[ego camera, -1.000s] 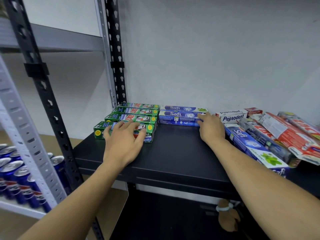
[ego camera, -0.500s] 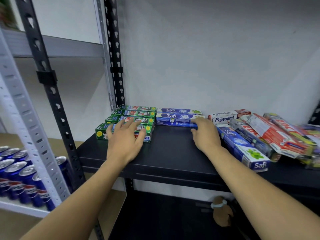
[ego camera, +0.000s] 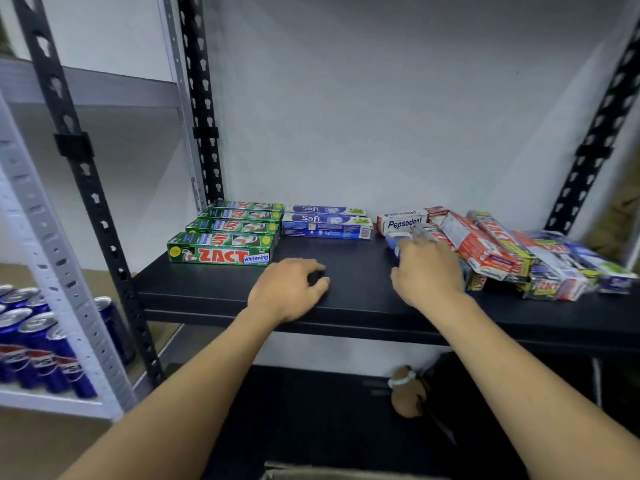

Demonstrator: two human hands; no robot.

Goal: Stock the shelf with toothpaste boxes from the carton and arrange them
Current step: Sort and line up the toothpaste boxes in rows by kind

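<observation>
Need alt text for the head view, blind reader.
Two bare hands over a black shelf: left hand rests empty on it, right hand, blurred, at a jumbled pile of toothpaste boxes. Green Zact boxes and blue Safi boxes lie in rows behind.

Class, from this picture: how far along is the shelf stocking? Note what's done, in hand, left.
Done: green Zact boxes and two blue Safi boxes sit in neat rows at left. In hand: the right hand reaches into the jumbled pile, grip blurred; the left hand rests on the shelf, holding nothing. Left: sorting that pile beside the Pepsodent box.
</observation>
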